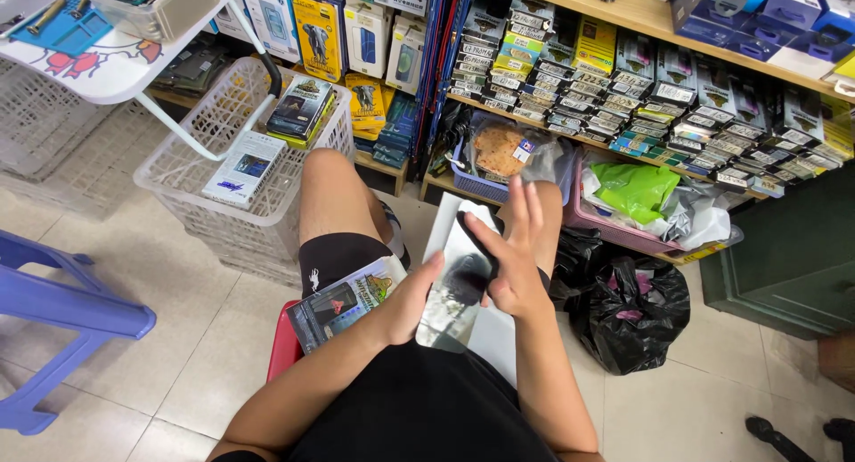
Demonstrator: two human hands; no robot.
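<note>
Now both hands, left hand point(411, 302) and right hand point(512, 257), on phone point(459, 279).

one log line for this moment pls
left hand: grips phone edge | right hand: fingers spread, palm on phone | white sheet under it on lap | package on left thigh

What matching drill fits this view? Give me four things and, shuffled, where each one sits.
1 phone
2 white basket
3 black bag
4 flat packet

a on the floor by the right knee
b on the left thigh
c on the floor left of the legs
d between left hand and right hand

Pairs: 1-d, 2-c, 3-a, 4-b
</note>
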